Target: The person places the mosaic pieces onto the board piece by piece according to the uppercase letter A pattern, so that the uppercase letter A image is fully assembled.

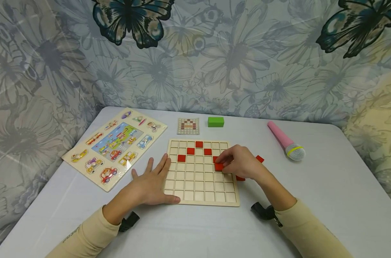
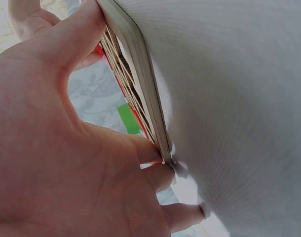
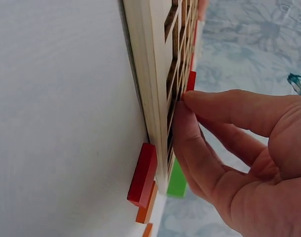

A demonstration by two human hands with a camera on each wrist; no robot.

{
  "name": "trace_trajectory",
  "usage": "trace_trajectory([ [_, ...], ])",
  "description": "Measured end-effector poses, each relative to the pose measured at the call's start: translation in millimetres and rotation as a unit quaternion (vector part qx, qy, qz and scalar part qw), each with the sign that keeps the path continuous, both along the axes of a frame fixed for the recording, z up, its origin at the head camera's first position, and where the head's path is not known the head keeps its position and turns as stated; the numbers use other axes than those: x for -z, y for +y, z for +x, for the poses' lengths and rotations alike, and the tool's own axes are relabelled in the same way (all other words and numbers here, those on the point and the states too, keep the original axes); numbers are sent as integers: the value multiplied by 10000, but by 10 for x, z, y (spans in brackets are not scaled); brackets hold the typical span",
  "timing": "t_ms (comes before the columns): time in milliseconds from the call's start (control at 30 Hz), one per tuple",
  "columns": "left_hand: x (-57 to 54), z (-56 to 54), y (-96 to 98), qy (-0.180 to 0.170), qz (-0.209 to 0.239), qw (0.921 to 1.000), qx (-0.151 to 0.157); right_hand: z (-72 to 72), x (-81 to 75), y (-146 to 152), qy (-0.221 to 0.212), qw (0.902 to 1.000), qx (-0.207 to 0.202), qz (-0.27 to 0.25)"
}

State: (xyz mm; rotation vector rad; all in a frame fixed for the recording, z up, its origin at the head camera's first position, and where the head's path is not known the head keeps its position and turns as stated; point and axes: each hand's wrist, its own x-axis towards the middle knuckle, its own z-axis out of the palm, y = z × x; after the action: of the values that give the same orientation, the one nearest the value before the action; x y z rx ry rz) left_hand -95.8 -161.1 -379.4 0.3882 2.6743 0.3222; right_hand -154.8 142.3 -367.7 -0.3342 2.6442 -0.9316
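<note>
As a person's left hand (image 1: 152, 183), fingers spread, rests along the left edge of a pale wooden grid board (image 1: 199, 176) on a white-covered table (image 1: 201, 233), the right hand (image 1: 242, 163) pinches a red square tile (image 1: 218, 167) near the board's right edge.

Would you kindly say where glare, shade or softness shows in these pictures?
Head: glare whitens spots on the puzzle board; left wrist: shade dims the left hand and much of the tablecloth; right wrist: the floral backdrop looks slightly soft.
</note>
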Motion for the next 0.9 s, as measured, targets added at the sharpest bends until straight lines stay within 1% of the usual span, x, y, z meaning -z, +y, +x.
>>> trace_trajectory([
  [267, 16, -7, 4, 4, -17, 10000, -15, 2, 3, -7, 115, 9998, -100, 119],
  [433, 17, -10, 2, 8, -22, 10000, -10, 7, 9, -14, 120, 9998, -63, 169],
  [900, -6, 14, 0, 14, 6, 10000, -15, 8, 33, -13, 186, 9998, -65, 98],
])
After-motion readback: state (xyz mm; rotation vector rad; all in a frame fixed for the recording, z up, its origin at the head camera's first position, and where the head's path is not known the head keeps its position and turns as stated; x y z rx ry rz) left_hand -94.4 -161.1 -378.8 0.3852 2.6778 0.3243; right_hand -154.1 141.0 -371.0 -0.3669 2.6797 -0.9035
